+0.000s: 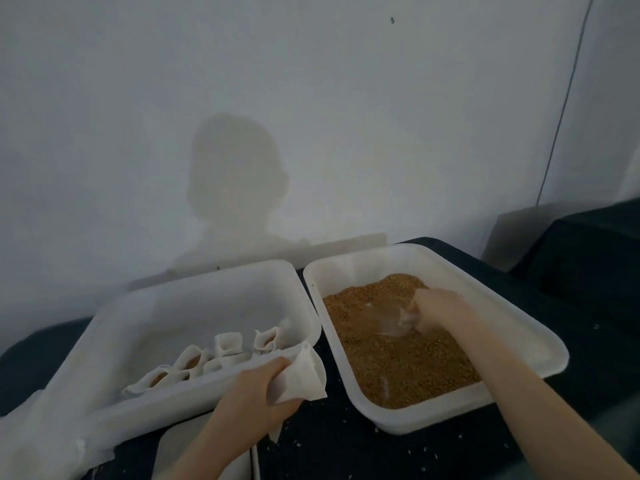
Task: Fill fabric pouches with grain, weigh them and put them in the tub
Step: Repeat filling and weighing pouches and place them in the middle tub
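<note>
The left hand [256, 386] is squeezing an empty cloth pouch [301, 377] just above the near rim of the left tub [104, 334], where filled pouches [194, 362] are lying. The right hand [438, 308] is gripping a clear scoop [384, 320] in the grain [398, 362]. Grain could be spilling onto the dark table [346, 452] if the pouch mouth is sagging shut

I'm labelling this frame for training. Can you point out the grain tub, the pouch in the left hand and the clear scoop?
grain tub [540, 336]: head view, on its bare right rim.
pouch [304, 375]: head view, on the white fabric beside the fingers.
clear scoop [384, 320]: head view, on its transparent body above the grain.
</note>
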Motion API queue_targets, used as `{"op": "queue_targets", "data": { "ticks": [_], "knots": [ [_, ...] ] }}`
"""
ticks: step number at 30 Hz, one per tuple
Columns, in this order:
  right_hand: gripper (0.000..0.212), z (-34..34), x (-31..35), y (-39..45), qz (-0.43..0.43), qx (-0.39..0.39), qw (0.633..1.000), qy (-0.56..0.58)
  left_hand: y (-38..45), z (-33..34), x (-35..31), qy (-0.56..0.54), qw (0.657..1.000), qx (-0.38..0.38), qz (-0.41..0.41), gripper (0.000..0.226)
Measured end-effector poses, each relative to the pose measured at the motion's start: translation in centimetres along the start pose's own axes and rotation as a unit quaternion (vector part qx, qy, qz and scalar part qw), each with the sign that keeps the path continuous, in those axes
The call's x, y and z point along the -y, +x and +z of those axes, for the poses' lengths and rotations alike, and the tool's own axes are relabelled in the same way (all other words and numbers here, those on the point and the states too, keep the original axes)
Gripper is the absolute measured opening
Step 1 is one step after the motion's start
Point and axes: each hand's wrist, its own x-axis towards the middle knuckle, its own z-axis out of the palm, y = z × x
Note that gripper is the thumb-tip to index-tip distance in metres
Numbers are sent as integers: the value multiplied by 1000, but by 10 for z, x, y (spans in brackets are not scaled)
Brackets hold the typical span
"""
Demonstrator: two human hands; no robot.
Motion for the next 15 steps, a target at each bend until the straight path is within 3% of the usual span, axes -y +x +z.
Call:
{"op": "queue_targets", "data": {
  "ticks": [4,8,15],
  "knots": [
    [47,17,13,12,-87,39,988,119,1,3,1,-2,1000,4,11,33],
    [36,27,23,16,-148,25,978,144,1,3,2,-10,1000,-1,12,27],
    [13,32,16,13,-153,18,958,241,-3,2,0,-19,1000,-7,9,23]
  ]
}}
